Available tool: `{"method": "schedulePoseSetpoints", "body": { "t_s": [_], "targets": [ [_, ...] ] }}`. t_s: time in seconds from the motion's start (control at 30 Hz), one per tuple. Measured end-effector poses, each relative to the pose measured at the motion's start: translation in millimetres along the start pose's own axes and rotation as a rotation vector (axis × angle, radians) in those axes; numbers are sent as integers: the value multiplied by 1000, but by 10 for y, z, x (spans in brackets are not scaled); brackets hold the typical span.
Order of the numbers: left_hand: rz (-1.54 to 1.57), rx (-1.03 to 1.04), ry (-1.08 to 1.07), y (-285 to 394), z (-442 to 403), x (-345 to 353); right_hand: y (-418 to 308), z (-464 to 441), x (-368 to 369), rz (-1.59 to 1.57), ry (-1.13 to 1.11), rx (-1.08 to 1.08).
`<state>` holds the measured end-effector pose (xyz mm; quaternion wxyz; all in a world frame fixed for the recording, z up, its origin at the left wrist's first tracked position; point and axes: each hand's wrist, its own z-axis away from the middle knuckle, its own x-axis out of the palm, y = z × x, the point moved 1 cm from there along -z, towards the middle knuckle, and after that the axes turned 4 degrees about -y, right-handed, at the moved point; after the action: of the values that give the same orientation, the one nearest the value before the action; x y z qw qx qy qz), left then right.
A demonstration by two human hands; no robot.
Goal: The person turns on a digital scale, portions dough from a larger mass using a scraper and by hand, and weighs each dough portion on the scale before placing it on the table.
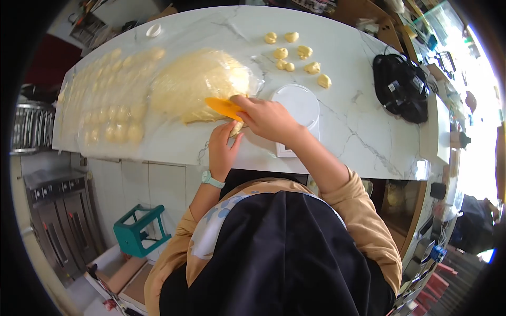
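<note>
My right hand [263, 118] grips an orange dough scraper [221, 107], its blade against the near edge of a large mound of yellow dough [197, 81]. Clear plastic film lies over most of that mound. Just below the scraper, my left hand [224, 145] is closed around a small piece of dough [236, 129]. A white kitchen scale [300, 102] stands right of my right hand, partly behind the forearm; nothing shows on its visible plate. Farther back lie several loose dough pieces [304, 51].
Rows of dough balls [113, 124] sit under plastic film at the table's left. A black bag-like item [400, 87] lies at the right, and a small white cap [153, 30] at the back. Below the marble-patterned table [358, 121], a green stool [139, 231] stands at left.
</note>
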<state>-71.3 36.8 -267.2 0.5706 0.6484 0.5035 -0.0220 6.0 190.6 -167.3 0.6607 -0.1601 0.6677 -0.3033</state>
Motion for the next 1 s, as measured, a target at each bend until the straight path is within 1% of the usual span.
{"method": "schedulePoseSetpoints", "body": {
  "t_s": [0.03,0.1,0.13,0.2,0.23,0.3,0.33,0.4,0.43,0.5,0.53,0.57,0.6,0.63,0.73,0.83,0.93,1.0],
  "targets": [
    [16,-82,-11,-6,11,14,-25,-146,42,108,-59,-54],
    [-57,30,3,-1,-80,2,-42,-323,169,319,-170,-156],
    [-95,85,-1,6,-76,-33,-40,-308,231,280,-166,-135],
    [-28,18,-47,32,-50,-81,6,-229,273,216,-150,-90],
    [11,-7,-64,44,-76,-82,37,-174,298,161,-88,-61],
    [7,39,-116,23,12,-105,72,29,376,47,46,5],
    [6,66,-145,11,62,-114,95,131,367,-17,48,57],
    [71,-80,-266,139,114,-221,147,356,340,-152,46,164],
    [104,-160,-329,204,116,-265,173,463,308,-252,136,186],
    [316,-242,-306,333,52,-249,184,660,200,-453,313,234],
    [421,-283,-295,387,23,-193,161,736,96,-526,450,238],
    [583,-248,-308,423,-33,-92,250,809,57,-597,532,269],
    [744,-205,-319,453,-135,45,250,847,-16,-623,718,182],
    [906,-161,-329,500,-241,172,268,910,-111,-593,806,184],
    [1261,-382,-518,818,-544,400,262,1060,-336,-519,1023,226],
    [1105,-190,-555,776,-566,710,372,1195,-412,-342,1118,243],
    [52,426,-133,636,-580,501,399,1266,-411,-379,1119,273],
    [-17,244,-46,446,-491,408,355,1237,-382,-472,1106,246]
  ]
}}
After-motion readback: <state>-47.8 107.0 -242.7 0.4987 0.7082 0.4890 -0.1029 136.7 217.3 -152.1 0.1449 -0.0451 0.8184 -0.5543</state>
